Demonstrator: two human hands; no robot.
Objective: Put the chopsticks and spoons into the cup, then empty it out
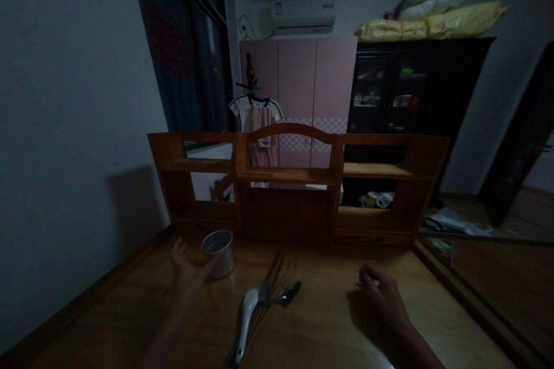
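My left hand is slightly blurred, its thumb and fingers spread apart beside a round metal cup. The thumb overlaps the cup's near side in the view; whether it touches I cannot tell. To the right of the cup lies a loose pile: several thin wooden chopsticks, a white soup spoon and a dark metal spoon. Over the right side of the table, my right hand has its fingers loosely curled, with nothing visible in them, apart from the pile.
A wooden shelf unit stands along the back of the wooden table. The white wall borders the left side, and a raised wooden edge runs along the right. Beyond are pink cabinets and hanging clothes.
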